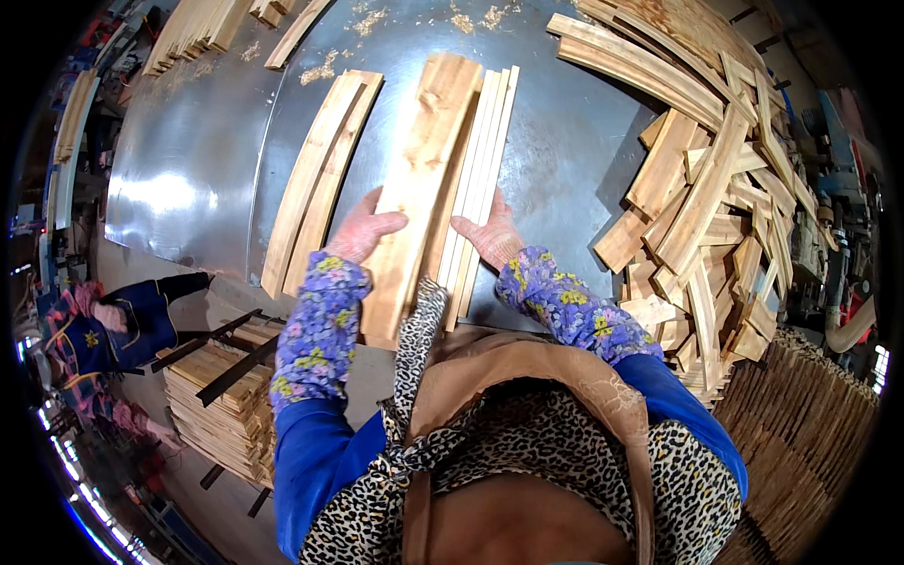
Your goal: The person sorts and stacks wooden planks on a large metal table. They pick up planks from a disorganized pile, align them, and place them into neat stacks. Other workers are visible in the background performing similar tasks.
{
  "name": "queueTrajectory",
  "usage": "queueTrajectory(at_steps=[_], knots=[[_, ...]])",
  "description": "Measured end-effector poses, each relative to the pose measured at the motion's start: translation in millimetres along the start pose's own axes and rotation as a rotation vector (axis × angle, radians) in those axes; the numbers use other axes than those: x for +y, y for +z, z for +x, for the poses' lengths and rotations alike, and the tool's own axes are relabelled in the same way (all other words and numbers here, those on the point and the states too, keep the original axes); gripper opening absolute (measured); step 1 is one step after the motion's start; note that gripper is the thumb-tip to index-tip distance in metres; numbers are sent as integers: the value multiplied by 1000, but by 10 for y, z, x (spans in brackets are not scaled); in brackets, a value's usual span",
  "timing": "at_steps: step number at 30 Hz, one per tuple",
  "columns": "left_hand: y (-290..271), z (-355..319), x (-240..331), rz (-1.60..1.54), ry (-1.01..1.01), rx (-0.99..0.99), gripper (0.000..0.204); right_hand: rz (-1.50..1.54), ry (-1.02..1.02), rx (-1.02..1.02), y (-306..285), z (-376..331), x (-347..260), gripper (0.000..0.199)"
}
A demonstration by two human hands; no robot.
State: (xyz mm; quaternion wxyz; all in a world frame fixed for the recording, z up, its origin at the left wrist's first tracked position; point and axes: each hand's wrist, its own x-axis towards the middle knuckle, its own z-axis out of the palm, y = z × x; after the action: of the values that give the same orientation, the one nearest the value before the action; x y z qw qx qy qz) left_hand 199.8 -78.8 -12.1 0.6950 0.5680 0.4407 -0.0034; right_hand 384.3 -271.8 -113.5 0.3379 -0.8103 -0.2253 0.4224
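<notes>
A wide, pale, flat wooden board (414, 179) lay lengthwise on the grey sheet-metal table (198, 160), running away from the person. The left hand (363, 231) rested flat on the board's near left edge, fingers spread and not clenched; the right hand (490, 235) lay open against the near ends of a bundle of thin pale wooden strips (480, 179), which stood on edge, touching the board's right side. Just left of the board, two curved wooden slats (315, 179) lay side by side on the table (apart from the board, untouched). To the right, a large loose heap of short wooden offcuts (706, 217) covered the table edge. Below left, beyond the table, sat a neat stack of flat boards (221, 400). Judged from this layout: some pieces were already stacked and aligned, and the heap suggested much remained unsorted. Sawdust patches (325, 68) lay at the far end.
</notes>
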Motion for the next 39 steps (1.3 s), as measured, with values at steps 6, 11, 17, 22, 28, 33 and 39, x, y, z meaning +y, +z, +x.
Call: queueTrajectory(at_steps=[6,11,17,22,28,33,39], knots=[[-172,-162,114,135,77,94,103,-20,-46,26,76,96,149,131],[285,26,-154,948,-130,537,113,2,-54,21,21,14,73,125],[38,-57,-214,1213,-111,633,107,149,-117,-4,7,81,144,117],[-64,-43,-413,1262,132,813,84,150,-110,-25,49,123,187,120],[656,-269,-768,1136,279,338,69,154,-96,-21,76,122,296,124],[946,-262,-427,606,-30,363,81,12,-28,18,-11,11,-14,120],[1084,-543,-653,705,255,542,75,310,-212,-175,55,-163,-501,89]])
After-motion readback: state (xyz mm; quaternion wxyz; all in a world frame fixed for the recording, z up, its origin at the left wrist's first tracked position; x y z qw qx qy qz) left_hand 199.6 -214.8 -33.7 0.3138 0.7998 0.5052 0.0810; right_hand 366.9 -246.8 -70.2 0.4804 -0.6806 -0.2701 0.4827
